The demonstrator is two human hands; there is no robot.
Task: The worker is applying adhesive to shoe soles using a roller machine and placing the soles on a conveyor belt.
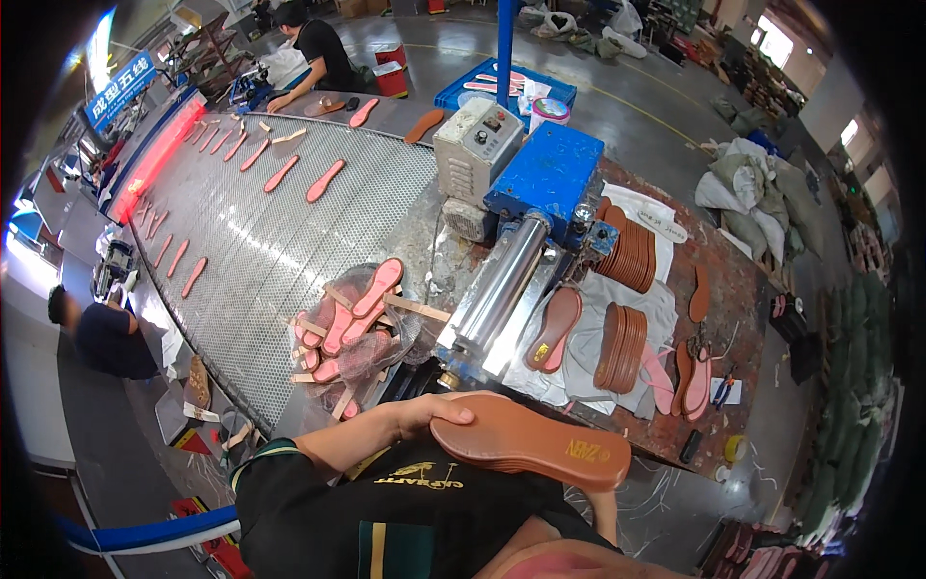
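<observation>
the left hand grips the near end of a stack of brown soles, thumb on top, holding it close to the chest above the tabletop's near edge. the right hand is hidden under the stack's far end, so i cannot tell its grip. just beyond lies a metal roller on a blue machine. to its left sits a heap of pink soles, to its right upright rows of brown soles.

Blue roller machine mid-bench. Mesh conveyor left of it carries pink insoles. Clear bag of pink insoles just left of its roller. Brown sole stacks right of it.
</observation>
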